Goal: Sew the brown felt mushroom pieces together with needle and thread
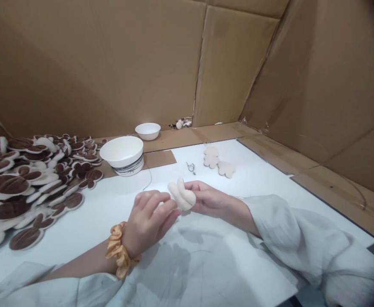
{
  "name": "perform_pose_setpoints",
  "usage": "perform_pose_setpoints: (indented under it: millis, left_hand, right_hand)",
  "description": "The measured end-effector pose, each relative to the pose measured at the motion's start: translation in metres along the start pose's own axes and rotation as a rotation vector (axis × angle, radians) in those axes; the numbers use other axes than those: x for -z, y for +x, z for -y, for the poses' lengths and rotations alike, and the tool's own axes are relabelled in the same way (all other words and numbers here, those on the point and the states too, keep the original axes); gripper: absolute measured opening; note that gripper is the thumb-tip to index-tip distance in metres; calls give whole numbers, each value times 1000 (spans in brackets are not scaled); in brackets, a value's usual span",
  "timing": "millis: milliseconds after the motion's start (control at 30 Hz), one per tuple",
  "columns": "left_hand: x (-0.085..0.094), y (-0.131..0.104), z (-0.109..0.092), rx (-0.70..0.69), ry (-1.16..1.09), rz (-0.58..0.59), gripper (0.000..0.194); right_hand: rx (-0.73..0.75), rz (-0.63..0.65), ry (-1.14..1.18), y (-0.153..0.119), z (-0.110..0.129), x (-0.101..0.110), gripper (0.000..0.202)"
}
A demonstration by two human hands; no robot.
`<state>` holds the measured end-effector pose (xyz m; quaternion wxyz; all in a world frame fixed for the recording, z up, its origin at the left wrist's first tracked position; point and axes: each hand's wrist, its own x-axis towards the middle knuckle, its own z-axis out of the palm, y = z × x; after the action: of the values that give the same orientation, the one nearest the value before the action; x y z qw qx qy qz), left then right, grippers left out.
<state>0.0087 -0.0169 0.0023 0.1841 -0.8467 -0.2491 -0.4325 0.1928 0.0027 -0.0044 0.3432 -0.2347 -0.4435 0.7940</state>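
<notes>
A small cream plush piece [183, 197] with rounded lobes and a crease down it is held up above the white table top. My right hand [209, 197] grips its right side between thumb and fingers. From the left, my left hand [151, 215] has its thumb and forefinger closed at the lower left edge of the same piece. Whether a needle or thread is between those fingertips cannot be seen. Beyond the hands lie flat cream scalloped pieces [211, 157] and a small dark tangle [191, 167], perhaps thread.
A large heap of brown and white plush pieces [10, 185] covers the left side. A white bowl [122, 149] with dark thread wound around it stands beside the heap, and a smaller white bowl [147, 131] sits behind. Cardboard walls [110, 64] enclose the back and right.
</notes>
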Motion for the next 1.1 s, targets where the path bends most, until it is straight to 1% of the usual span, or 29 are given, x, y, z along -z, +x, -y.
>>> perform_pose_setpoints:
  millis: [67,167,300,400,567,800,933,1100]
  left_hand:
    - [0,-2,4,90,-25,-14,12]
    - [0,-1,5,106,-31,12,13]
    - [-2,3,-1,143,-78,48,11]
    - [-4,4,-3,200,-99,65,15]
    - [-4,4,-6,292,-141,84,15]
    - [-2,5,-13,326,-151,42,14]
    - [-1,6,-18,341,-154,35,14]
    - [-2,5,-19,312,-143,27,19]
  right_hand:
    - [-7,-23,-10,0,1,2,17]
    - [-2,-17,-14,0,0,3,17]
    - [-8,21,14,1,-2,-2,14]
    - [-16,-24,20,1,-3,-9,16]
    - [46,-81,33,-1,-6,-19,15]
    - [98,-150,103,-6,-13,-26,11]
    - [71,-146,153,-8,-13,-30,14]
    - [37,-128,193,-8,-14,-31,13]
